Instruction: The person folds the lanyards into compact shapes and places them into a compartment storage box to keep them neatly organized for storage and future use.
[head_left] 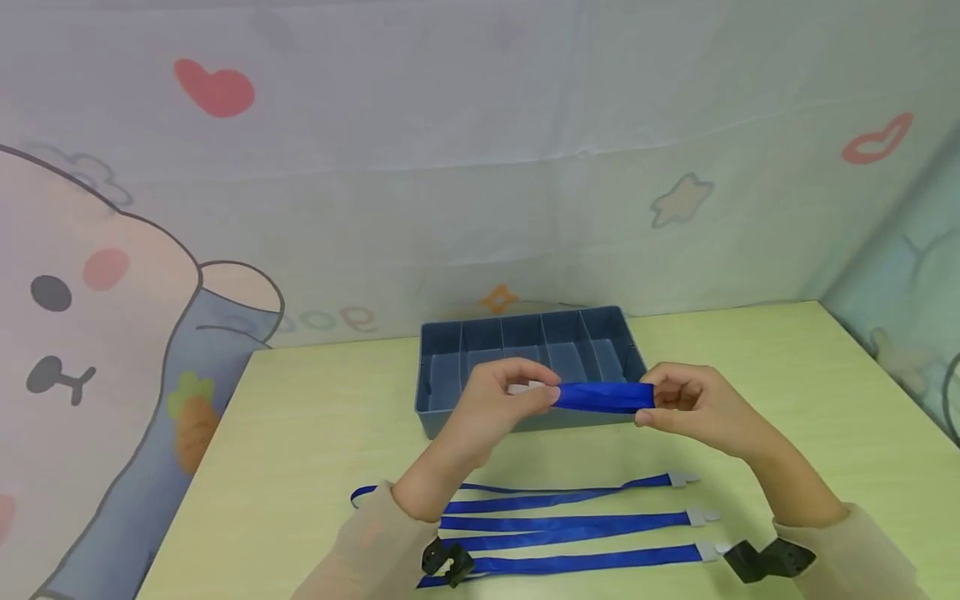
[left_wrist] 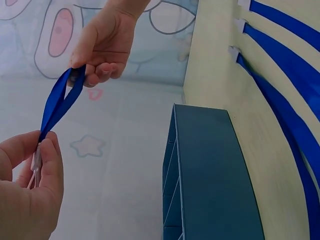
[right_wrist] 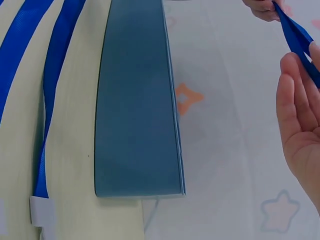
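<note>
Stretched level between both hands is a blue lanyard, folded short. My left hand pinches its end with the white clip between thumb and fingers. At the opposite end, the right hand pinches the blue band's fold. Two layers of band with a narrow gap show in the left wrist view. Both hands are raised in front of a blue-grey divided box, overlapping its near side in the head view.
Three blue lanyards lie side by side on the pale yellow table, nearer than the box, their white clips to the right. The box has several compartments in a row. A printed cloth hangs behind the table.
</note>
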